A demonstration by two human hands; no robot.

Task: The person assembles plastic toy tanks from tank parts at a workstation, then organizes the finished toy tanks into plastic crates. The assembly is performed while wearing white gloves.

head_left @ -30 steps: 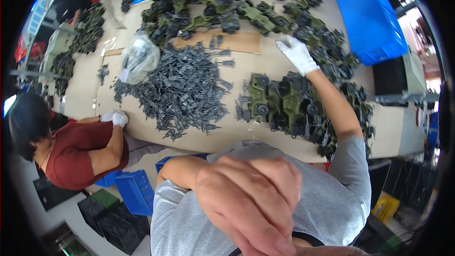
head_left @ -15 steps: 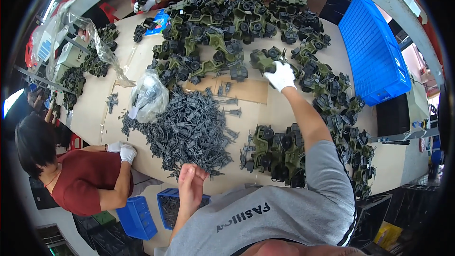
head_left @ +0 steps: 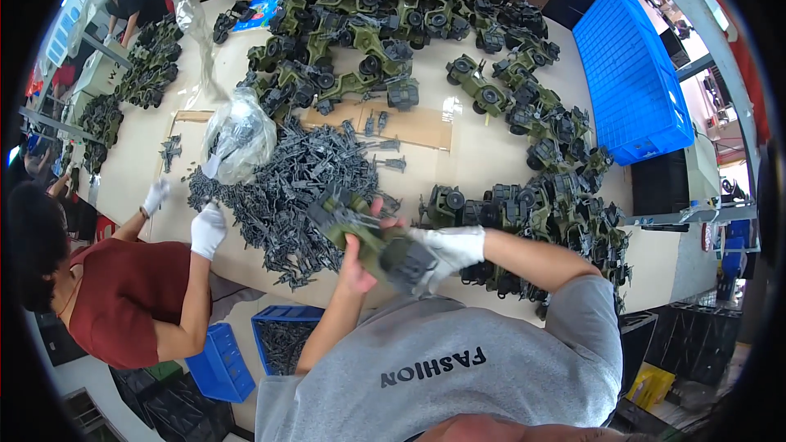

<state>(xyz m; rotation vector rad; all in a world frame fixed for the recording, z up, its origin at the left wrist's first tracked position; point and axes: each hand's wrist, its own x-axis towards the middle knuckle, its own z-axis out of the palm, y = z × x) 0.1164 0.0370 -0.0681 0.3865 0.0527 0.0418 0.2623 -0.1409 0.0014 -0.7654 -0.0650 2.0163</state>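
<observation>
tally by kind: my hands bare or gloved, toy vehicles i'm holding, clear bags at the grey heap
Bare left hand: 1
White-gloved right hand: 1
Held green toy vehicle: 1
Clear plastic bag at the grey heap: 1
Total: 4

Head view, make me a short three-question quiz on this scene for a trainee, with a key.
1. True or false: the right hand wears a white glove.
2. What do the left hand and right hand hold together? A, a cardboard sheet; B, a green toy vehicle; C, a blue crate.
3. Where in the picture is the clear plastic bag, relative to the gray parts pile?

Key: 1, true. 2, B. 3, at its upper left edge.
</observation>
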